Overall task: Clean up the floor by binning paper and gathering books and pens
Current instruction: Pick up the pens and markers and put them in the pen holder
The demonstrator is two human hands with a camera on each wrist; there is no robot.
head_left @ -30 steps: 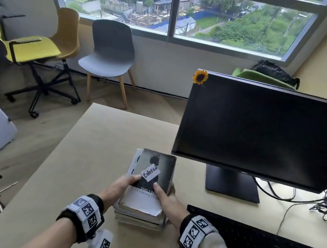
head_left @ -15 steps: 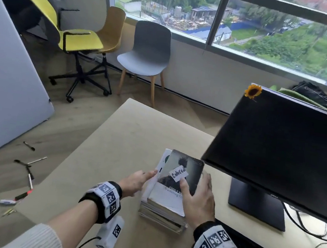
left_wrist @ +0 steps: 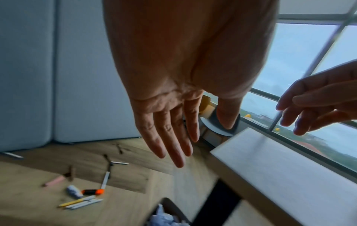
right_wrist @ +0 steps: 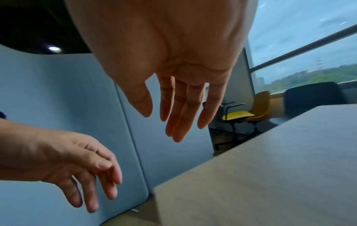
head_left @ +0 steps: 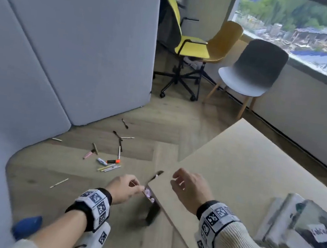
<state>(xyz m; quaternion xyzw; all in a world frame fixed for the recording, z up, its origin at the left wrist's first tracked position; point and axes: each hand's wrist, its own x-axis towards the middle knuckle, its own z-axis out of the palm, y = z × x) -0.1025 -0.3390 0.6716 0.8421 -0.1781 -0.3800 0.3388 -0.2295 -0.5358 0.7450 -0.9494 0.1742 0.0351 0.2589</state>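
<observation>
Both hands hang empty with loose fingers: right hand (head_left: 190, 189) over the desk (head_left: 246, 168) corner, left hand (head_left: 122, 189) beside it above the wood floor (head_left: 168, 128). Stacked books (head_left: 308, 232) lie on the desk, their white label blurred and unreadable. Pens (head_left: 110, 158) lie scattered near grey partitions (head_left: 70, 38).

office chair (head_left: 191, 48) yellow | highlighter (head_left: 113, 161) orange-black | partition (head_left: 70, 38) pale blue

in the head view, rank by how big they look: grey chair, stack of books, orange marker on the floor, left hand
1. Stack of books and grey chair: look alike in size; the books sit nearer and are cut off by the frame, so unsure.
2. Left hand.
3. Orange marker, far smaller.
</observation>
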